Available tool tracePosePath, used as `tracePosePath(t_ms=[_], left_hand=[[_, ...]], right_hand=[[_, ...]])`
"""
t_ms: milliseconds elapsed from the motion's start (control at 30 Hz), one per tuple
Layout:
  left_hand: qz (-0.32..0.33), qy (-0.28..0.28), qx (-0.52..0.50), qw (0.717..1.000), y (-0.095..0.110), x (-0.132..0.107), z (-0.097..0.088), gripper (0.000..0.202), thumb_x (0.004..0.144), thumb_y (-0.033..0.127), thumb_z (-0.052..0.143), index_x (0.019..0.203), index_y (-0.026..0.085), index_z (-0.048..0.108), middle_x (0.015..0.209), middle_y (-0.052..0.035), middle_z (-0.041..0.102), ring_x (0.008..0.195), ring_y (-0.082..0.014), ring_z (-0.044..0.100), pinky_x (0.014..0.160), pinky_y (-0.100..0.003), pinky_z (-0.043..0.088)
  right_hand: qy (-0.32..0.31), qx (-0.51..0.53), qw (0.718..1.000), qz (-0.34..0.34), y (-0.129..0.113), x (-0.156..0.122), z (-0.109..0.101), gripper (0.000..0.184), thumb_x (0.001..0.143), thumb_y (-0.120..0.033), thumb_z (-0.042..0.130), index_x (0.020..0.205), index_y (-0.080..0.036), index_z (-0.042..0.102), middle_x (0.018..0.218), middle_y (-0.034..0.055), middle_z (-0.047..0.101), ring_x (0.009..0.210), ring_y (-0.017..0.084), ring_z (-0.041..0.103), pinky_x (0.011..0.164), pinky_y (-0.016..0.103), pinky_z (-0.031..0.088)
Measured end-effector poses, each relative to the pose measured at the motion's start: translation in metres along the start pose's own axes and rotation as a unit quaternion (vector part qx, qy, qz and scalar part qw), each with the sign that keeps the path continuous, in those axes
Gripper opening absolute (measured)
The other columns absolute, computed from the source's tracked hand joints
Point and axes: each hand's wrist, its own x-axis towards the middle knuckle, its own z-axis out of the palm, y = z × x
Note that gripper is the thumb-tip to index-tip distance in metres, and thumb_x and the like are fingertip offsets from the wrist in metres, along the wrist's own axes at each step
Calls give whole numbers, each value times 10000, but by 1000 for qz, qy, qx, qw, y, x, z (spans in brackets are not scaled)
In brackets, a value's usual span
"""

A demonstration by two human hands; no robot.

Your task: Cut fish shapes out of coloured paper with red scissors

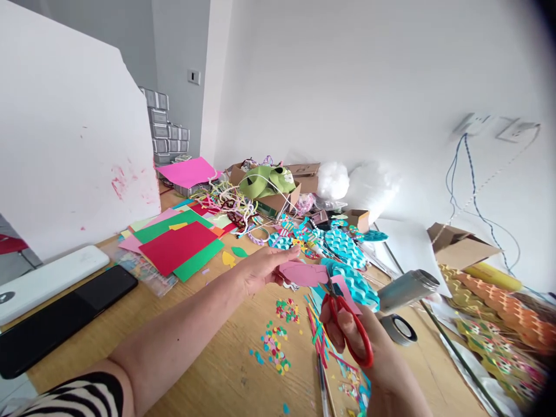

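Note:
My left hand (267, 267) pinches a piece of pink paper (304, 274) over the wooden table, and a drawn outline shows faintly on it. Red-handled scissors (347, 324) are gripped in my right hand (367, 341), with fingers through the loops. Their blades meet the right edge of the pink paper, where a strip (346, 295) hangs beside the blades. Below lie small heaps of colored paper dots (274, 341) and thin paper strips (319, 330). A yellow paper cutout (228, 259) and a green leaf shape (239, 252) rest left of my left hand.
Colored paper sheets (178, 246), a black phone (65, 318) and a white device (52, 284) occupy the left. To the right are a metal bottle (408, 291), a tape roll (398, 330) and turquoise wavy paper (347, 249). Cardboard boxes (278, 205) and craft pieces crowd the back.

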Motion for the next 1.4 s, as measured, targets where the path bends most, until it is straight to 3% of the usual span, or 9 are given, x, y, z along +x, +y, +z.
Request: tracePosePath(t_ms=[133,267,433,600,733,933,1200,1400], left_hand=[[-2,-4,-130,991,-5,2,4,562,594,648,755,793,136,639,691,-32,624,574,-100,540,567,-235,373],[21,-40,-183,982,-9,0,15,642,535,648,791,893,125,689,803,-80,682,692,-129,582,662,-253,395],[64,-27,-154,986,-14,-6,31,486,507,489,869,774,123,694,784,-56,670,737,-133,573,713,-267,371],[113,26,-120,986,-17,-7,37,337,599,373,830,795,129,705,796,-45,661,753,-131,560,713,-267,369],[128,73,-118,982,-19,-5,36,272,637,340,788,794,132,712,759,-34,650,719,-122,557,695,-266,382],[127,125,-140,974,-18,-6,38,266,579,322,801,717,129,682,686,-17,625,664,-116,552,677,-270,412],[117,148,-117,975,-17,-6,38,251,577,317,771,693,125,660,692,-38,626,654,-137,556,656,-285,418],[115,150,-102,977,-17,-7,38,223,566,297,751,654,129,634,658,-28,606,636,-137,547,649,-289,409]], right_hand=[[42,50,997,-41,8,4,6,542,854,-701,463,767,-179,582,495,-35,466,445,104,379,460,249,269],[70,103,991,-46,11,11,17,521,887,-669,442,764,-182,578,499,-42,465,449,101,381,483,253,274],[87,110,989,-45,8,17,31,519,875,-672,461,768,-180,586,484,-38,471,459,112,409,483,250,319],[108,66,992,-28,5,21,43,521,848,-687,484,695,-192,532,467,-23,492,435,108,417,440,235,329],[98,57,993,-22,15,24,48,528,832,-703,495,729,-187,540,457,-37,472,409,102,411,409,221,309],[108,37,993,-25,20,27,51,512,826,-696,513,719,-195,503,435,-45,472,392,95,407,406,212,303],[103,28,994,4,17,27,52,538,789,-732,515,698,-203,492,428,-34,485,379,109,418,391,221,300],[79,21,997,-5,1,26,50,559,785,-744,498,646,-203,487,475,-26,473,430,118,421,442,243,330]])
